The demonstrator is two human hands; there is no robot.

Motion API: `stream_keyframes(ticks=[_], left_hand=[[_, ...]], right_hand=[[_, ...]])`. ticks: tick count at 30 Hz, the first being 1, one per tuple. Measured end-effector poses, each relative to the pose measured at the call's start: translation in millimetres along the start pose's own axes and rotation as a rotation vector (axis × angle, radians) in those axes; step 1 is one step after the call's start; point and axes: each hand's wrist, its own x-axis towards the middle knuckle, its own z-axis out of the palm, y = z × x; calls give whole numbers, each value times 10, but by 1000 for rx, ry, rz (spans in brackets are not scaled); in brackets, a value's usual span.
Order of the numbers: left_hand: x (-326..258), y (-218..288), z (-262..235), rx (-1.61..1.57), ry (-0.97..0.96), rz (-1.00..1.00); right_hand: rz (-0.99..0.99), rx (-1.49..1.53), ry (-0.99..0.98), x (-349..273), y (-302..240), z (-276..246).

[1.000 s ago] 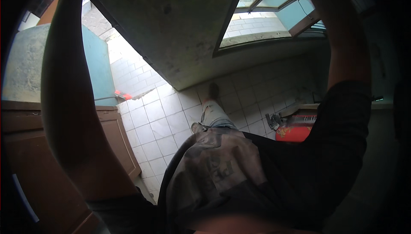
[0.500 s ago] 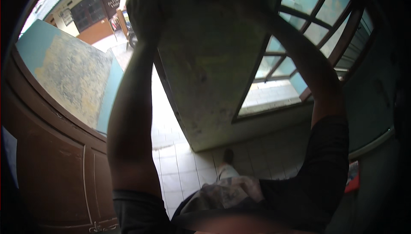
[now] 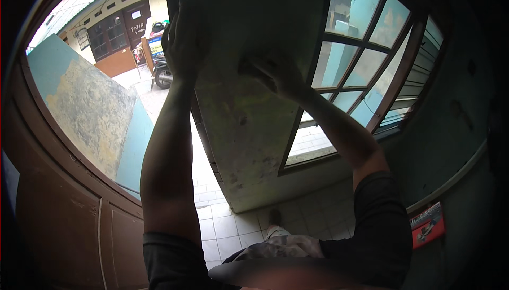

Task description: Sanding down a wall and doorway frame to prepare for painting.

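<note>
Since the frame half a second earlier, the left hand [image 3: 183,54] and right hand [image 3: 280,79] have been shifted lower in view. The left is set at the edge of the wall section [image 3: 260,144], between doorway and window [image 3: 366,67]; whether that edge is gripped cannot be told. The right is held with fingers bent near the wall face; anything held is lost in shadow. Wall judged rigid, heavy, patchily rough; hold best taken along its edge.
</note>
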Motion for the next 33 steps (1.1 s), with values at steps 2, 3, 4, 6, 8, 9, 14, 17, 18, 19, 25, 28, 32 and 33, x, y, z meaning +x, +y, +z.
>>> stream_keyframes(ticks=[2,3,4,6,8,9,14,17,18,19,25,28,32,33], left_hand=[[-56,-10,-27,101,-29,3],[-64,12,-85,204,-84,-9],[-66,17,-145,310,-140,-23],[76,282,-241,305,-119,-104],[149,552,-282,311,-106,-183],[155,645,-285,30,-211,-240],[418,1146,-204,-1289,-487,-919],[650,1133,-198,-1498,-518,-1081],[709,1114,-191,-1442,-572,-1098],[745,1096,-174,-1430,-576,-1098],[1008,1016,-145,-1730,-138,-1241],[998,1045,-124,-1737,-56,-1251],[949,1228,-135,-1825,-81,-1361],[933,1235,-126,-1870,-80,-1380]], right_hand=[[50,145,130,180,-131,-57],[401,383,175,253,-228,-92],[753,626,212,338,-276,-105],[1004,1051,273,431,-238,-213],[1246,1501,319,484,-204,-315],[1137,1716,256,516,-172,-325],[824,2290,105,611,16,-270],[900,2280,137,624,59,-232],[857,2312,132,637,76,-248],[814,2341,130,653,89,-267],[624,1447,434,596,-272,-695],[642,1247,294,593,-362,-772],[639,1254,315,612,-281,-645],[670,1282,352,632,-312,-644]])
